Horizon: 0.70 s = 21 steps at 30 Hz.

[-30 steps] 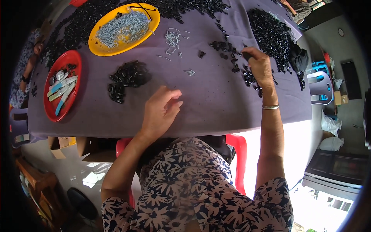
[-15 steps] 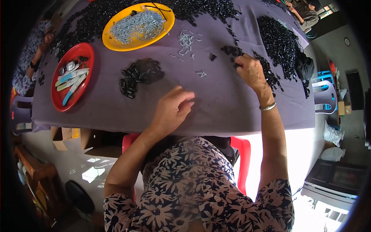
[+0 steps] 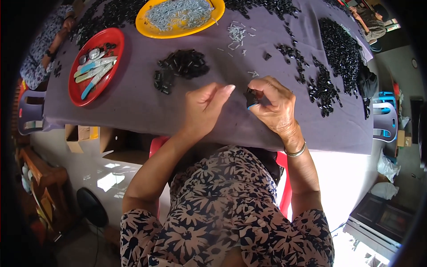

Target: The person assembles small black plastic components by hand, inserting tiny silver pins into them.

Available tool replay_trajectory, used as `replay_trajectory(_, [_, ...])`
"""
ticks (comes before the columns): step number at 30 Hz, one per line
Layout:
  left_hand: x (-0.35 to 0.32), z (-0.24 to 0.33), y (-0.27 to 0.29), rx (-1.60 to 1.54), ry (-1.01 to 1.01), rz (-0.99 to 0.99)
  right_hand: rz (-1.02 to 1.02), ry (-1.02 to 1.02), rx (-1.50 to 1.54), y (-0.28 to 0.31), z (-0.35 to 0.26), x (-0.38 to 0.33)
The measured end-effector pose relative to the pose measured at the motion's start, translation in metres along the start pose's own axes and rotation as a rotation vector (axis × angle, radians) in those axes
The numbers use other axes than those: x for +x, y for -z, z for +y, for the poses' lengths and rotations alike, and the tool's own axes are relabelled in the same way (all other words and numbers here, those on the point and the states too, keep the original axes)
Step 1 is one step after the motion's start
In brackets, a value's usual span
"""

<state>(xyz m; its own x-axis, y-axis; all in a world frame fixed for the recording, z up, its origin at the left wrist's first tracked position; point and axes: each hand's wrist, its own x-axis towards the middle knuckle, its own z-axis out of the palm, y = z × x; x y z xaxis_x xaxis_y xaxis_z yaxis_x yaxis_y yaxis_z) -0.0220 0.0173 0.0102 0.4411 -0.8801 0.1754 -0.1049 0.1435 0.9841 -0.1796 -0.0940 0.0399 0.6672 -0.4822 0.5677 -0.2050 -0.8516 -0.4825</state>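
Fingers of the right hand (image 3: 276, 106) are pinching a small black part (image 3: 250, 97) just right of the left hand (image 3: 205, 107), whose fingers are hanging loosely open, so steadying the part above the counter (image 3: 147, 111) seems wise.

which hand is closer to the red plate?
Left. The left hand is over the cloth just right of the red plate, apart from it. The right hand is further right, pinching a small black part.

Two hands, the left hand (image 3: 202, 109) and right hand (image 3: 273, 107); two plates, one red plate (image 3: 78, 91), one yellow plate (image 3: 147, 27); one purple tablecloth (image 3: 133, 102); two plastic chairs.
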Motion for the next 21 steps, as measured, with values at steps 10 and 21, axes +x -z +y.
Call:
replay_trajectory(10, [0.003, -0.009, 0.0, -0.341, 0.046, -0.155, 0.066, 0.179, -0.011, -0.022, -0.005, -0.006])
replay_trajectory(21, [0.009, -0.016, 0.01, -0.271, 0.101, -0.274, -0.061, -0.086, 0.172, -0.022, -0.011, -0.016])
